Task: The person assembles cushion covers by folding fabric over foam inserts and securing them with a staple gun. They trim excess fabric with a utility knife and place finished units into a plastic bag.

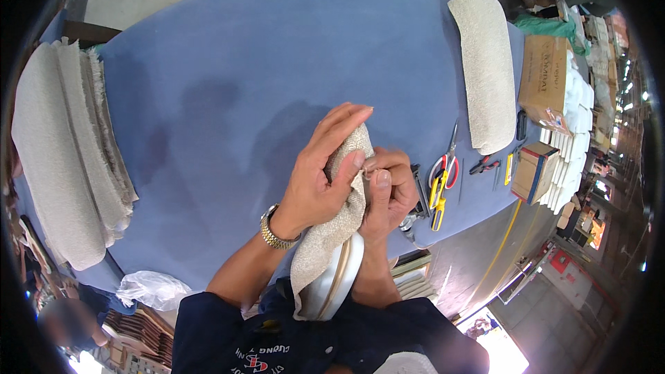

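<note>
My left hand (pixel 320 173) wraps over the top of a beige woven fabric cover (pixel 331 235), pressing it down with fingers spread. This cover is drawn over a white padded cushion piece (pixel 344 271) that stands on edge against my body. My right hand (pixel 392 190) pinches the fabric's edge between thumb and fingers, right beside my left thumb. A metal watch sits on my left wrist. Both hands work above the near edge of the blue table (pixel 277 62).
A stack of beige fabric pieces (pixel 62 159) lies at the left. A finished beige cushion (pixel 487 69) rests at the far right. Red-handled scissors (pixel 447 163), a yellow cutter (pixel 438 208), pliers (pixel 483 164) and cardboard boxes (pixel 544 76) sit at the right edge. A plastic bag (pixel 152 287) hangs lower left.
</note>
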### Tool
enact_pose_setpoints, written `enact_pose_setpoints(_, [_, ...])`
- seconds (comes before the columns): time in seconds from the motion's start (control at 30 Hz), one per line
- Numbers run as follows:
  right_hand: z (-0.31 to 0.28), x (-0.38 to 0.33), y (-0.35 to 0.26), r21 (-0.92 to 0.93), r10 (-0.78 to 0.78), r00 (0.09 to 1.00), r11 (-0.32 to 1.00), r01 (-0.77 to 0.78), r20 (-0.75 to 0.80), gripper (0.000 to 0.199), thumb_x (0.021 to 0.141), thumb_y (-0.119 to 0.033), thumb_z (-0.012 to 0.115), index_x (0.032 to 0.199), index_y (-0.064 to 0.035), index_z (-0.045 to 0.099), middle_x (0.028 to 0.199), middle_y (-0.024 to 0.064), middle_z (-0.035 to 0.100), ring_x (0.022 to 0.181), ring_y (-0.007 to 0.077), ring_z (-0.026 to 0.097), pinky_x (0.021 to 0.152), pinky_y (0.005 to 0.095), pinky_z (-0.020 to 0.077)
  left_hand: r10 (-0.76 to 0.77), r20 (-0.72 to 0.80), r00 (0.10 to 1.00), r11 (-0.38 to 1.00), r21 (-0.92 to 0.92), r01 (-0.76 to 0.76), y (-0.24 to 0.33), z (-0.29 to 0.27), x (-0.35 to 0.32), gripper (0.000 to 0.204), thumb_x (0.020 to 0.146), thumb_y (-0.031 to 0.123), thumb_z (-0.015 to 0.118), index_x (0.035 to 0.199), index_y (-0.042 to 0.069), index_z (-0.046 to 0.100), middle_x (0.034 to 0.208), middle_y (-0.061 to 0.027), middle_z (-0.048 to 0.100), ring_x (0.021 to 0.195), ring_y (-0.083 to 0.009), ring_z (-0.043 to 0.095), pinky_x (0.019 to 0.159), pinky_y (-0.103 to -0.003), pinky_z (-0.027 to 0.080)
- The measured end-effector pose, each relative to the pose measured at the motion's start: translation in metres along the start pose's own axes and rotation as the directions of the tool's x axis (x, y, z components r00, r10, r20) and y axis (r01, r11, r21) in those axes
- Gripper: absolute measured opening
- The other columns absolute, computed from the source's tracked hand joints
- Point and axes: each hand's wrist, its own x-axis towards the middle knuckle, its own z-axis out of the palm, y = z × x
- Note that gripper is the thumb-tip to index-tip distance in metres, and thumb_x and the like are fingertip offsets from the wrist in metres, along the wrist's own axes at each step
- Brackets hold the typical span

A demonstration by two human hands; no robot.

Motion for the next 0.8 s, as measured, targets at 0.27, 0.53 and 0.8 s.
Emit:
enact_pose_setpoints(0.27, [-0.036, 0.006, -0.022, -0.413, 0.022, 0.985, 0.909, 0.052, 0.173, 0.013, 0.09, -0.008, 0.074, 0.099, -0.001, 0.068, 0.114, 0.0164, 0.066, 0.098, 0.0254, 0.062, 0.089, 0.0363, 0.05, -0.048, 0.031, 0.998, 0.997, -0.057, 0.05, 0.001, 0.001, 0.002, 0.055, 0.092, 0.004, 0.064, 0.147, 0.006, 0.056, 0.146, -0.0201, 0.055, 0.139, -0.0311, 0.05, 0.116, -0.04, 0.037])
enact_pose_setpoints(0.53, [-0.185, -0.071, 0.034, -0.959, 0.566, 0.813, 0.281, -0.034, 0.137, 0.082, 0.079, -0.002, 0.078, 0.153, -0.0075, 0.041, 0.117, 0.0241, 0.061, 0.106, 0.0425, 0.062, 0.094, 0.0459, 0.0504, -0.058, 0.058, 0.997, 0.995, -0.077, 0.063, 0.0, 0.003, 0.0, 0.06, 0.09, 0.003, 0.066, 0.148, 0.011, 0.055, 0.149, -0.0189, 0.051, 0.138, -0.0306, 0.05, 0.116, -0.039, 0.037])
enact_pose_setpoints(0.8, [-0.188, -0.033, 0.05, -0.883, 0.432, 0.871, 0.47, 0.003, 0.233, 0.092, 0.07, 0.001, 0.081, 0.154, -0.005, 0.041, 0.132, 0.0167, 0.062, 0.116, 0.0333, 0.065, 0.1, 0.0385, 0.0529, -0.044, 0.075, 0.996, 0.997, -0.066, 0.049, -0.001, 0.002, 0.0, 0.065, 0.088, 0.002, 0.067, 0.151, 0.012, 0.052, 0.148, -0.0174, 0.05, 0.142, -0.033, 0.045, 0.117, -0.041, 0.035])
